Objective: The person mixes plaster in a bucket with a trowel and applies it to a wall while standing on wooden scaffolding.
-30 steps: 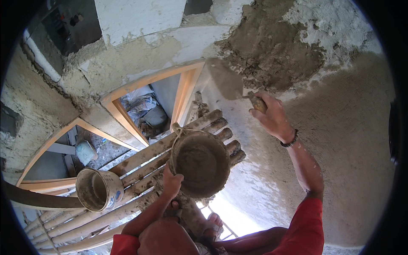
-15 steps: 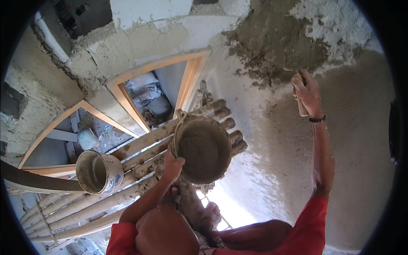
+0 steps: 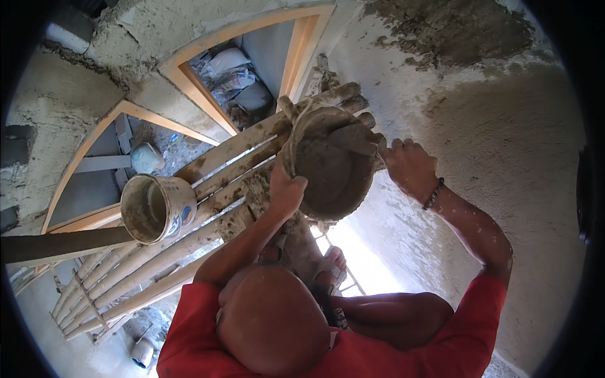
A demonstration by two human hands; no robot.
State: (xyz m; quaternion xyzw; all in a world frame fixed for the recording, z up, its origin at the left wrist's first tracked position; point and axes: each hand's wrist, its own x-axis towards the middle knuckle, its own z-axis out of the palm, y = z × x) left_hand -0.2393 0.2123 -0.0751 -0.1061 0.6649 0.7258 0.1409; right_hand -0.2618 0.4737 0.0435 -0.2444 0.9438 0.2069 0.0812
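My left hand (image 3: 287, 190) grips the rim of a mortar-crusted bucket (image 3: 334, 212), thumb on the near-left side. Grey wet mortar (image 3: 320, 173) lies inside it, and a rope handle (image 3: 288, 151) runs along its left edge. My right hand (image 3: 408, 169) is closed around a trowel (image 3: 354, 138), whose coated blade reaches over the far right rim into the bucket. The fist hides the trowel's handle. Beyond my right hand rises a plastered wall (image 3: 498, 164), with a dark patch of fresh mortar (image 3: 457, 28) high on it.
A second, white bucket (image 3: 179, 217) stands left on a platform of round poles (image 3: 220, 201). Wood-framed arched openings (image 3: 265, 14) lie beyond, with sacks (image 3: 230, 66) behind one. A beam (image 3: 69, 244) juts in at left. My foot (image 3: 333, 264) rests near a bright gap (image 3: 372, 264).
My right hand has come down and left from the wall, bringing the trowel to the bucket. My left hand keeps its hold on the bucket. The view has shifted.
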